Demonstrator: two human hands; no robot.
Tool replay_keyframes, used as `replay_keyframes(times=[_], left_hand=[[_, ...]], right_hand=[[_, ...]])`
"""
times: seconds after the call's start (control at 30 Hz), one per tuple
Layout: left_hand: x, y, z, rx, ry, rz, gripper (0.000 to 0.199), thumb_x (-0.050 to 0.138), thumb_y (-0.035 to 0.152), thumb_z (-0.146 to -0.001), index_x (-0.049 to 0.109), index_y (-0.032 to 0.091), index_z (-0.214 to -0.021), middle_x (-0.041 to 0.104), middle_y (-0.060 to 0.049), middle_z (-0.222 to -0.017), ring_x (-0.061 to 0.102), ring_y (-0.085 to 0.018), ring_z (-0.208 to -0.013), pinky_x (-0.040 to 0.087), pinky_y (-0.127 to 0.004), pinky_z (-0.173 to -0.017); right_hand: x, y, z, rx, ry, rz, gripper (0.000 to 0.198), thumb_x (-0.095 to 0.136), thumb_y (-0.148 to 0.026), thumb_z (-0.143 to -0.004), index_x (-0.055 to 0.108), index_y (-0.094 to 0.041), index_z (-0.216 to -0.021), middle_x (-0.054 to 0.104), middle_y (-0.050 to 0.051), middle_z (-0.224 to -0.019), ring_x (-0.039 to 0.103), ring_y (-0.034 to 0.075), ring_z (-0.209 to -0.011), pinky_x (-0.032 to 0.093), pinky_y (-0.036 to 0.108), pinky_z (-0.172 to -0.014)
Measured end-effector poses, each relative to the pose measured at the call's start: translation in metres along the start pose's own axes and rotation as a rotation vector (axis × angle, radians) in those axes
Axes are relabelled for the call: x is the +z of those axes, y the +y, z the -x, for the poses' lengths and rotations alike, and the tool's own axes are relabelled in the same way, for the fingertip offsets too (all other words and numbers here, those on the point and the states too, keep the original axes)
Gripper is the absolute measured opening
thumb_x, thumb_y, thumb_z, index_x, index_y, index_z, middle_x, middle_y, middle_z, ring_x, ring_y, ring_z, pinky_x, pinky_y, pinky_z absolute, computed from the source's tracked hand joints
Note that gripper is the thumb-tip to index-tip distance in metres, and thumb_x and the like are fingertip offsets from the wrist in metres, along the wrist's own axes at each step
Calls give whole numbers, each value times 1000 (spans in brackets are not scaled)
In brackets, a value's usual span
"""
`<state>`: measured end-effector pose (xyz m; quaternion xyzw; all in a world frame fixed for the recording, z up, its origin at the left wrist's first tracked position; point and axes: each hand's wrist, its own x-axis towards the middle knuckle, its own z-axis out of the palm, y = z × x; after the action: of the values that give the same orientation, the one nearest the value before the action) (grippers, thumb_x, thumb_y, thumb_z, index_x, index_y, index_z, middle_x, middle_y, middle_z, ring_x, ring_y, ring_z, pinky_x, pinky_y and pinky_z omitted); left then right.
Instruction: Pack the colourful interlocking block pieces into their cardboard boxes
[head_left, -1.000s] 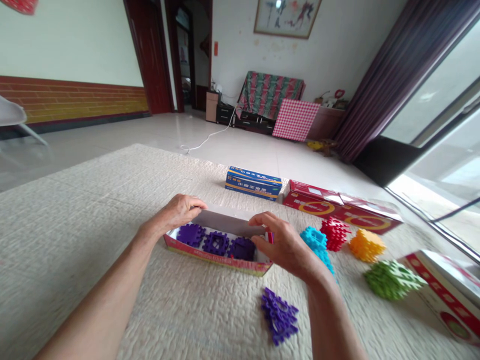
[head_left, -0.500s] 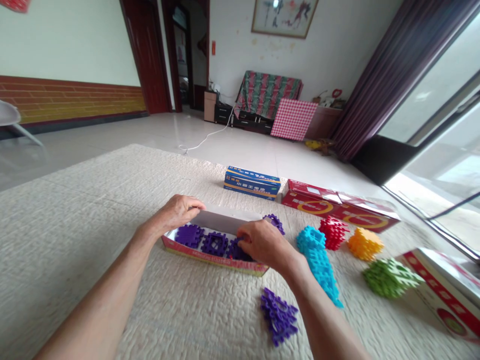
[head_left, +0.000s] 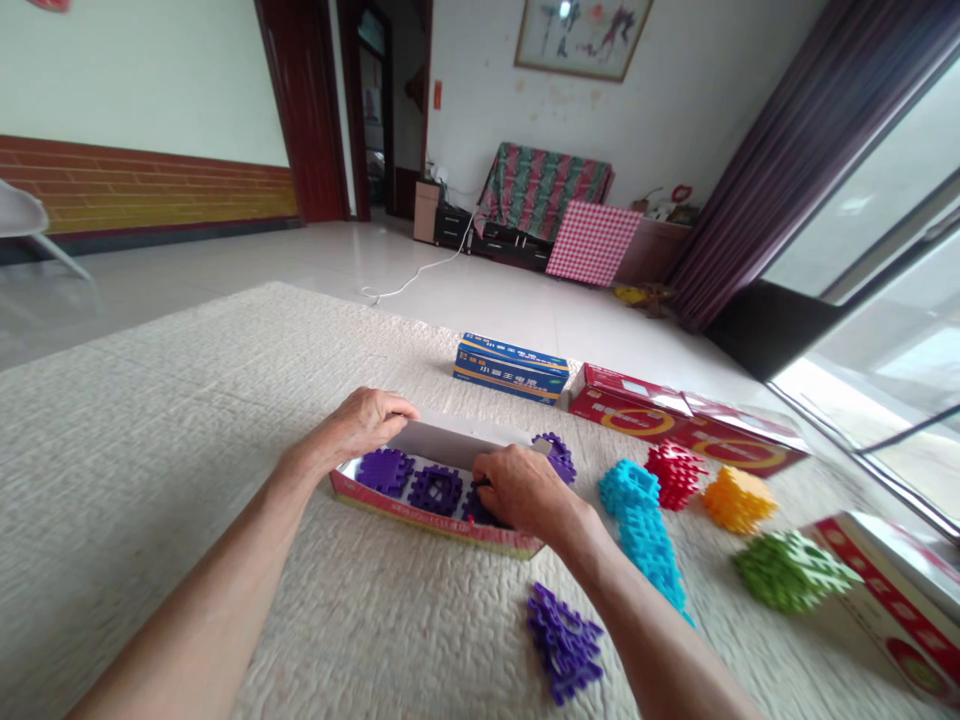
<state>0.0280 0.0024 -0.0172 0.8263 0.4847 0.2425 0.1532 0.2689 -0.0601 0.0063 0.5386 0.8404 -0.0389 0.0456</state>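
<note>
A long shallow cardboard box [head_left: 420, 518] with its lid flap raised lies in front of me. Inside, in a row, are purple interlocking plastic pieces [head_left: 385, 470], some square with notched edges. My left hand [head_left: 371, 422] pinches the top edge of the raised flap [head_left: 465, 430] near its left end. Reaching into the right end of the box, my right hand [head_left: 521, 485] has its fingers closed on a purple piece [head_left: 480, 503], which it partly hides. Another purple piece [head_left: 556, 458] sits behind the box's right end, and a triangular purple stack [head_left: 564, 643] rests on the mat in front.
Cyan pieces [head_left: 649, 540], a red stack [head_left: 675, 474], a yellow stack [head_left: 741, 498] and a green stack [head_left: 793, 570] stand to the right. A blue box [head_left: 511, 370], red boxes [head_left: 675, 415] and a white-and-red box [head_left: 892, 600] border the quilted mat [head_left: 187, 400].
The view has shifted slightly, so everything sits a little further right. Both hands keep nearly the same places on the box, the right one perhaps slightly lower into it.
</note>
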Motion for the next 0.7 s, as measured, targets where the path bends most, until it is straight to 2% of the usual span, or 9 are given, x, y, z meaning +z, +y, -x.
replay_keyframes(times=[0.17,0.27,0.4,0.47,0.53,0.6,0.7], left_hand=[[1,-3,-1,3,0,-15,33,47,18,-78,76,23,-92,77,-1,-93,69,-17,-85,50,-27,-80],[2,-3,0,10,0,-24,34,46,20,-79,76,23,-94,77,-1,-95,69,-17,-87,50,-28,-82],[3,-7,-1,19,2,-36,33,46,24,-80,76,24,-94,76,-1,-98,70,-18,-89,50,-28,-83],[4,-10,-2,27,-3,-49,33,46,28,-80,76,24,-93,76,-1,-98,70,-19,-90,51,-28,-83],[5,-13,-4,33,-4,-54,33,47,32,-80,76,24,-92,76,-1,-98,70,-20,-91,51,-28,-84],[6,-15,-5,33,-3,-59,33,47,33,-79,76,24,-91,76,-1,-98,70,-21,-91,51,-28,-84],[6,-15,-4,29,-5,-63,34,47,35,-79,76,24,-91,76,-1,-98,70,-22,-91,52,-28,-83]], right_hand=[[-2,2,2,7,-6,15,20,54,-16,-81,72,-21,-88,73,8,-81,68,20,-72,42,26,-58],[-5,11,10,11,65,-71,19,56,-16,-78,71,-21,-88,72,5,-77,65,17,-68,39,25,-57],[-19,42,35,65,341,-302,19,54,-20,-81,70,-22,-91,68,-1,-70,58,12,-61,38,23,-57],[-23,62,48,192,503,-347,19,53,-22,-82,69,-20,-91,67,0,-71,58,11,-61,39,24,-59],[-19,81,55,324,587,-345,19,52,-22,-81,69,-19,-89,68,1,-73,59,13,-64,40,25,-62],[-9,94,55,393,549,-329,19,53,-19,-78,70,-18,-87,69,3,-77,60,14,-68,42,25,-65],[11,102,47,394,381,-298,24,53,-12,-74,71,-19,-88,71,5,-85,62,16,-76,43,25,-70]])
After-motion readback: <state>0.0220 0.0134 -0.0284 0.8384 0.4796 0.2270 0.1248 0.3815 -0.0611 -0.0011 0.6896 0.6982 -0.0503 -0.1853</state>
